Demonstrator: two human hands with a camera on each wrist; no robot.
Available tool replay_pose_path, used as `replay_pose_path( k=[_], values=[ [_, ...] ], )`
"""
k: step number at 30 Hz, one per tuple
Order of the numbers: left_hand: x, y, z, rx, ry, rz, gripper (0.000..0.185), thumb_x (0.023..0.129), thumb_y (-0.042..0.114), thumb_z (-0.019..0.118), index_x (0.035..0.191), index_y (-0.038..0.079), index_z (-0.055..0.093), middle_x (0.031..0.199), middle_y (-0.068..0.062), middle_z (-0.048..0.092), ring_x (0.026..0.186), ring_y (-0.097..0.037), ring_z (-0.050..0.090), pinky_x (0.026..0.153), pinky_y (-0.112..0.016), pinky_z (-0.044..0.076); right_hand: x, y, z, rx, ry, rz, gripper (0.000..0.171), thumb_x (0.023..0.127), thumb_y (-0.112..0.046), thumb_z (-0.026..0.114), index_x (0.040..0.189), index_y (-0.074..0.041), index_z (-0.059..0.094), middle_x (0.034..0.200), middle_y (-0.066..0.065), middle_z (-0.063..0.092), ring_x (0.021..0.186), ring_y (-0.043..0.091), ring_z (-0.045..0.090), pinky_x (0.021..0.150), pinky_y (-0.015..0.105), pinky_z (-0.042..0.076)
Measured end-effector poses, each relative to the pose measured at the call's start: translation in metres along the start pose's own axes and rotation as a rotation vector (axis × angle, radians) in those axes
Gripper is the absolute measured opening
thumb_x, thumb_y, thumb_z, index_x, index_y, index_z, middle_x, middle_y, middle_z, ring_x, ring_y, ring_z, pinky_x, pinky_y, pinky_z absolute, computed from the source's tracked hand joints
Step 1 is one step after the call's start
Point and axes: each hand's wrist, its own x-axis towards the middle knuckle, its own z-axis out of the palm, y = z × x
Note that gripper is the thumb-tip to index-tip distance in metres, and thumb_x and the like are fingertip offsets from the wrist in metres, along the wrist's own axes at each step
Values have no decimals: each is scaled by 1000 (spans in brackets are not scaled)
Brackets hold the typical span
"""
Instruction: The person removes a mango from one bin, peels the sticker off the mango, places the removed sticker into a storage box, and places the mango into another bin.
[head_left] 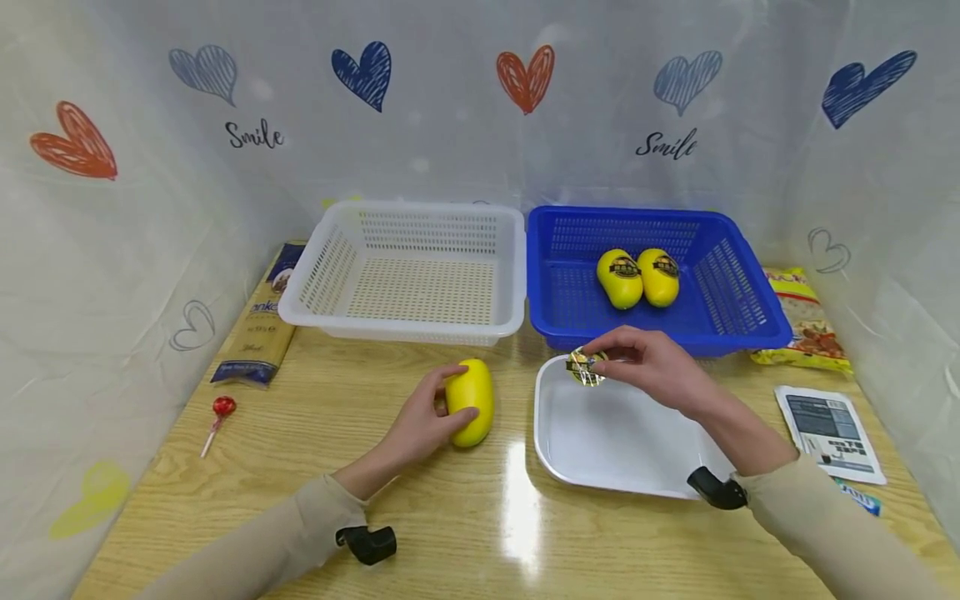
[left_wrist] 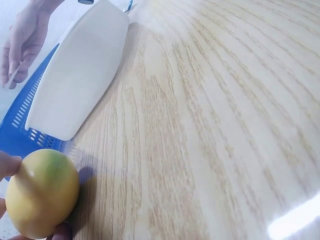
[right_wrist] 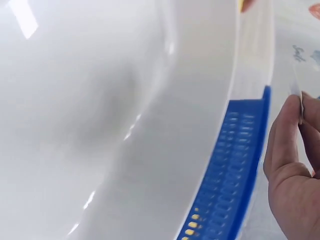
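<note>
My left hand (head_left: 422, 427) grips a plain yellow mango (head_left: 470, 406) upright at the middle of the table, thumb on the near side and fingers on the far side. The left wrist view shows a green patch on this mango (left_wrist: 44, 192). Over the far left corner of a white tray (head_left: 622, 442), my right hand (head_left: 656, 368) pinches a shiny round black-and-gold sticker (head_left: 585, 367) between thumb and fingertips. Seen edge-on in the right wrist view, the sticker (right_wrist: 300, 110) is a thin sliver. Two yellow mangoes (head_left: 620, 279) with similar labels lie in the blue basket (head_left: 570, 332).
A white basket (head_left: 397, 329) stands left of the blue one. At the left lie a pasta pack (head_left: 258, 325) and a red lollipop (head_left: 223, 407). On the right are a yellow bag (head_left: 802, 321), a white-and-dark packet (head_left: 830, 433) and a small blue packet (head_left: 858, 498).
</note>
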Motion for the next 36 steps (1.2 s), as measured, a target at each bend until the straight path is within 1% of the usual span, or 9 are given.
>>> replay_pose_path(
  k=[4,7,14,20,26,28,32,36],
  values=[
    [0,1,0,11,2,-3,59,86,11,75,139,14,48,141,-13,44,104,-30,62,78,-35,57,3,10,-3,-10,-50,-23,21,92,-22,70,112,-15,71,109,3,66,99,21,61,80,27,54],
    [0,2,0,24,4,-6,59,86,11,75,139,14,48,141,-12,44,104,-29,62,78,-35,56,4,17,-3,-22,-81,-56,20,92,-19,70,111,-14,72,106,2,67,97,19,62,80,26,53],
    [-1,3,-1,35,1,3,59,86,12,75,139,14,48,140,-13,45,103,-29,62,78,-36,56,6,26,1,-98,-133,-108,20,92,-19,70,111,-15,72,105,-2,68,92,14,61,78,24,52],
    [-1,3,-1,18,3,-2,59,86,12,75,139,14,48,138,-14,46,103,-29,62,78,-36,56,11,30,4,-143,-155,-151,20,91,-17,71,110,-16,72,105,-4,68,89,13,60,74,25,52],
    [-1,3,-2,27,-2,4,60,86,12,75,139,14,48,139,-13,45,103,-29,61,78,-36,56,17,32,8,-163,-207,-147,19,90,-14,72,109,-14,73,106,-2,68,93,13,61,82,27,53],
    [-1,2,-2,25,-2,9,60,86,12,75,139,14,48,140,-13,45,104,-29,61,78,-36,56,18,31,9,-173,-226,-147,18,90,-14,72,108,-13,73,105,-1,68,92,14,61,80,28,53],
    [-1,2,-2,13,-8,8,59,86,12,75,139,14,48,140,-14,45,106,-30,61,79,-36,56,20,31,12,-231,-259,-180,16,89,-14,73,104,-15,74,101,-3,68,88,11,61,75,27,51],
    [-1,2,-2,7,-13,4,60,86,11,75,139,14,48,140,-14,45,106,-30,61,79,-36,56,22,33,15,-277,-273,-214,15,87,-12,74,102,-14,75,99,-5,69,89,10,63,79,32,53]
  ],
)
